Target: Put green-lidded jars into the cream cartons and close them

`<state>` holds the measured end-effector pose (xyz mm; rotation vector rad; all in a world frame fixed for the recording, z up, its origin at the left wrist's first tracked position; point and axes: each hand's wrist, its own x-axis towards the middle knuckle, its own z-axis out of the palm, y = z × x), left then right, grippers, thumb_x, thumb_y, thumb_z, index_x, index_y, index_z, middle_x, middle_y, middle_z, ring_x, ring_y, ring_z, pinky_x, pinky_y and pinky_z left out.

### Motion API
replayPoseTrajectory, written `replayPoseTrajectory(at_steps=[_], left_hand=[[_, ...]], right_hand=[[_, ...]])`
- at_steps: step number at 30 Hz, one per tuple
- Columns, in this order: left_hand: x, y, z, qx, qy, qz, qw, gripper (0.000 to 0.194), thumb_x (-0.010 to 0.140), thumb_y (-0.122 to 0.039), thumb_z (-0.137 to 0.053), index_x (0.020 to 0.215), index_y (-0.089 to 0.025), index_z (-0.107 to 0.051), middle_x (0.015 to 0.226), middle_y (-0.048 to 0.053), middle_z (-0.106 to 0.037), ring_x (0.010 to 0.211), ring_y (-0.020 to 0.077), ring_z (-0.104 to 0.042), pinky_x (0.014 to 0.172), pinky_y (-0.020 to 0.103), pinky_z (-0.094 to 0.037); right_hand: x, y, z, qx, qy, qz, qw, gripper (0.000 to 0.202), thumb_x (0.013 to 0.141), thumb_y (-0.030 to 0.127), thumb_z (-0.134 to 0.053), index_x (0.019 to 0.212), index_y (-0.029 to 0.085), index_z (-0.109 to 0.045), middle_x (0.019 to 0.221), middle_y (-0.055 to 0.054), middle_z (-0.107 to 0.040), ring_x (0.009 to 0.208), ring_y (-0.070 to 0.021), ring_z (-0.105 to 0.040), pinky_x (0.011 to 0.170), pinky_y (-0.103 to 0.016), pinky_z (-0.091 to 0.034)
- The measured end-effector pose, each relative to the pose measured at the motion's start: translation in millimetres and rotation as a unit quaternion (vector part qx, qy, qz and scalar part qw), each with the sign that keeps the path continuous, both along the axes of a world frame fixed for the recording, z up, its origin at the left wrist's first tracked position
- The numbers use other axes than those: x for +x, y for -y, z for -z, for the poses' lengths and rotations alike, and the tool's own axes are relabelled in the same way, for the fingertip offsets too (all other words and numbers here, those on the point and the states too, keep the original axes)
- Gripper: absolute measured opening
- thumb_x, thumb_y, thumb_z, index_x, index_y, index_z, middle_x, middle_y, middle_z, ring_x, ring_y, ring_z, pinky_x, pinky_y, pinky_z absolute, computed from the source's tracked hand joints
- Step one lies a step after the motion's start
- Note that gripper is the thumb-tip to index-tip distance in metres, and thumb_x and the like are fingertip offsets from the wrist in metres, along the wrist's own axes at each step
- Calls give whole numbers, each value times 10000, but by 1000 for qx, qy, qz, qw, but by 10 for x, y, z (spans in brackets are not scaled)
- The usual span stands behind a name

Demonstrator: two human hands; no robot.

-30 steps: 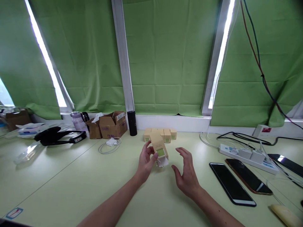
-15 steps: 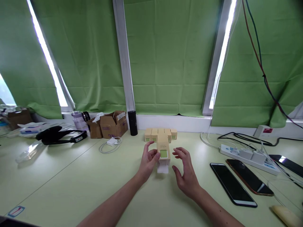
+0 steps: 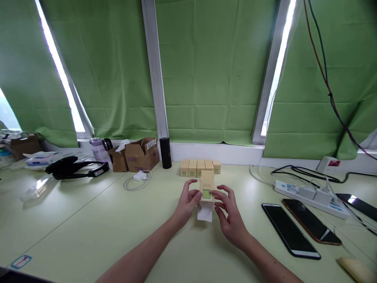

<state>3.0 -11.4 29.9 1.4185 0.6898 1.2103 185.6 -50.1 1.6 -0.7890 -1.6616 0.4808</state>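
Note:
A small tan cardboard box (image 3: 207,180) with a green square on its face is held up over the table, tilted, with its near end flap (image 3: 205,213) hanging down white. My left hand (image 3: 188,200) grips the left side of this box between thumb and fingers. On the opposite side, my right hand (image 3: 230,214) has its fingertips against the box's right edge, its thumb close to the lower corner. Behind the held box, several similar small boxes (image 3: 192,167) stand in a row. What is inside the held box cannot be made out.
To the right lie a black phone with white ends (image 3: 290,232), another phone (image 3: 310,220) and a white power strip (image 3: 309,198) with cables. Back left are a black cylinder (image 3: 165,153), an open brown carton (image 3: 141,157), a white charger (image 3: 140,176) and a black headset (image 3: 76,168).
My right hand has closed in and now touches the box's right side. The box has shifted slightly right and towards me, tilting, and more of the row behind shows.

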Motion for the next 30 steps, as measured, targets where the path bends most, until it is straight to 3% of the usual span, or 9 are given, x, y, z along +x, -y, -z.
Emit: replayPoseTrajectory(at_steps=[3,7,11,15,23,30], left_hand=[[6,-10,21,14,-7,6,1000,617,911,-590,-683,1333,-260,-378,1009,64,-740,863,202,-715,761,316,-506],[-23,-33,31,85,-9,-19,996,569,957,-548,-640,1383,-276,-379,1324,142,-622,1074,231,-666,912,379,-525],[-80,-27,12,170,-58,-58,982,489,988,-440,-620,1411,-283,-431,1468,144,-495,1098,226,-623,948,385,-512],[-104,-3,24,220,-74,-29,972,413,959,-389,-657,1344,-285,-549,1539,129,-380,1091,235,-636,956,398,-522],[-75,2,46,232,-86,-27,969,420,891,-293,-736,1292,-265,-616,1557,148,-327,992,216,-687,941,422,-558],[-40,-19,59,227,-66,-54,970,349,896,-245,-729,1238,-250,-661,1427,123,-413,959,182,-682,910,386,-585]], right_hand=[[3,-5,-11,-7,-12,9,1000,375,1031,213,-410,1347,335,-569,1409,-116,-360,1212,-245,-606,934,-449,-648],[16,-10,-26,-12,-23,4,1000,368,1051,245,-401,1363,333,-574,1408,-113,-347,1166,-228,-624,926,-431,-646],[27,-8,-44,-12,-34,8,999,366,1060,262,-406,1375,335,-577,1410,-116,-349,1204,-241,-612,937,-433,-639],[35,-10,-48,-15,-43,11,999,361,1059,276,-422,1380,342,-573,1412,-113,-353,1252,-256,-585,935,-432,-638],[35,-34,-26,-12,-48,3,999,361,1048,276,-445,1375,344,-580,1403,-116,-380,1363,-283,-495,909,-419,-648],[30,-3,-45,-28,-48,-17,998,377,1038,270,-465,1397,345,-555,1440,-110,-341,1185,-239,-626,927,-436,-642]])
